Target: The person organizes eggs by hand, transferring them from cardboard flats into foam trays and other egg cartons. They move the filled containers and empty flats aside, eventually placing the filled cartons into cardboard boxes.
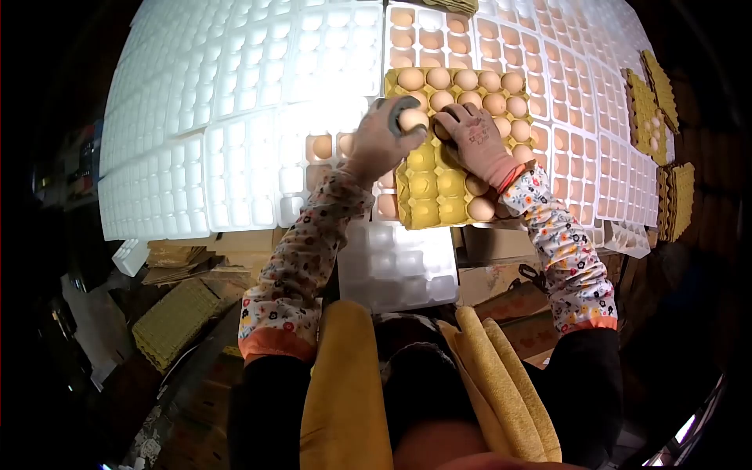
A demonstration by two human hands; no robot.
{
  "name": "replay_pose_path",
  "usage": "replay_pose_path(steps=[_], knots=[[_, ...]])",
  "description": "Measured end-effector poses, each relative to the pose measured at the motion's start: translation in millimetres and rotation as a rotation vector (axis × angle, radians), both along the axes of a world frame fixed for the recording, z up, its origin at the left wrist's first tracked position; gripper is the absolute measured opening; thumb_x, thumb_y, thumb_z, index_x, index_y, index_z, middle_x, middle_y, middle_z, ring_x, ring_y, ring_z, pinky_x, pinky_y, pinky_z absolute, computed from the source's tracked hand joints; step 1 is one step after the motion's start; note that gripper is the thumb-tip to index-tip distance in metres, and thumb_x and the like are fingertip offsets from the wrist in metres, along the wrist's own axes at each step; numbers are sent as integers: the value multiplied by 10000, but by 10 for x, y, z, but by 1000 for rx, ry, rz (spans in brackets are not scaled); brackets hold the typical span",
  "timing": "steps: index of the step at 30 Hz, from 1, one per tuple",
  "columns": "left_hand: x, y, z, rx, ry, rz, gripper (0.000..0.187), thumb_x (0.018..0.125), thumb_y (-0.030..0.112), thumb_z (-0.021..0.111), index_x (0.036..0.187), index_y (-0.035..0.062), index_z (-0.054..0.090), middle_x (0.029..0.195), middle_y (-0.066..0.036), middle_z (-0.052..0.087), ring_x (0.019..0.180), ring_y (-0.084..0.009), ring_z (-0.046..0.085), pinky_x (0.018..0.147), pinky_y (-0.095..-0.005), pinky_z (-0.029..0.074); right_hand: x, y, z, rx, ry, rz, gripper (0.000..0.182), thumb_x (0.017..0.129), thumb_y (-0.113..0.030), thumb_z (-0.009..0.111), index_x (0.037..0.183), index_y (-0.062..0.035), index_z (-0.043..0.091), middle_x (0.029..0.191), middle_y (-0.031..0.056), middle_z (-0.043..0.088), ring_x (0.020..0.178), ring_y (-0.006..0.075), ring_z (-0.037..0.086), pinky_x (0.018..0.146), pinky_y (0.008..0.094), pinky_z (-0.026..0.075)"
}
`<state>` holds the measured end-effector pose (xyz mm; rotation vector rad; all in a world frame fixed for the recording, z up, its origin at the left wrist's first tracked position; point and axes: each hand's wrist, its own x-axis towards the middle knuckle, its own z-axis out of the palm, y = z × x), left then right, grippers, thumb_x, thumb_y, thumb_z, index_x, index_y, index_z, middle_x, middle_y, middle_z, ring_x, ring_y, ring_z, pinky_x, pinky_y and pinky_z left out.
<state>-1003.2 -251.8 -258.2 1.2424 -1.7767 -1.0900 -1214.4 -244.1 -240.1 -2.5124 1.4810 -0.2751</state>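
A yellow egg tray (423,186) lies on top of white plastic trays, with eggs along its far and right sides and bare cups at its near left. My left hand (386,135), in a grey-palmed glove, is closed around a light brown egg (412,120) over the tray's left part. Beside it, my right hand (475,139), also gloved, reaches into the middle of the tray with its fingers curled down over a darker egg (441,130), mostly hidden by the fingers.
White plastic trays (243,168) spread across the left; more, filled with eggs (576,145), are at the right. Yellow trays (680,196) are stacked at the right edge. A white tray (398,270) sits nearest my body. Another yellow stack (176,321) lies low at the left.
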Motion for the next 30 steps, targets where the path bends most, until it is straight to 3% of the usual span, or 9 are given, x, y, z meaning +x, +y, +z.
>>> replay_pose_path(steps=[2,6,8,12,16,20,24,26,30], knots=[[163,-83,134,631,885,260,481,809,124,729,1219,-14,517,1078,-110,591,960,-191,610,845,-322,529,-176,-121,97,284,-255,-131,435,788,-155,658,1211,-115,563,1009,104,622,939,291,610,827,406,486],[75,-407,-4,475,73,44,457,827,181,719,1208,6,537,1095,-120,594,970,-196,619,804,-308,525,-404,-326,265,850,-1606,-514,266,882,-201,616,1049,1,567,899,110,633,801,170,611,687,291,515],[-121,-324,77,-74,-731,-102,513,809,354,677,1228,96,532,1125,-209,587,1027,-345,609,869,-415,500,-362,-515,369,877,-1193,-612,298,862,-235,619,1030,8,576,906,140,626,839,222,631,753,345,532],[13,-383,-26,280,-6,139,463,827,162,679,1256,88,521,1072,-144,598,914,-243,644,784,-341,541,160,-573,58,-19,267,-28,275,792,-238,648,978,-35,659,1065,169,616,1025,318,617,873,395,502],[256,-534,96,558,750,295,452,835,23,654,1270,77,543,1020,-105,644,758,-192,650,702,-267,567,-226,-881,447,731,-321,-154,312,822,-206,674,1058,-3,641,1025,120,648,881,210,646,753,330,534],[-108,-867,332,3,-1020,-127,659,781,497,695,1345,207,517,1276,-185,503,1170,-295,540,1030,-398,431,-491,-887,383,936,-1195,-256,440,825,-130,705,1221,-23,546,1015,63,633,877,167,626,722,273,519],[188,-1076,369,65,-760,-34,663,778,541,687,1308,163,563,1270,-159,516,1153,-304,563,1009,-400,450,-4,-1021,259,100,152,-82,475,767,-201,721,1218,-144,584,1202,123,575,1057,282,605,873,387,514],[753,-957,524,166,-411,134,644,741,476,746,1274,146,593,1266,-152,516,1131,-302,576,997,-397,464,146,-1084,190,168,253,-36,380,758,-221,712,1118,-142,622,1224,151,534,1084,344,577,895,433,497],[1640,-420,900,34,-1126,-44,592,710,404,777,1223,155,620,1339,-123,466,1122,-308,568,995,-422,473,21,-1085,247,56,153,-121,357,788,-357,694,1051,-119,650,1135,146,566,1021,339,605,858,414,509]])
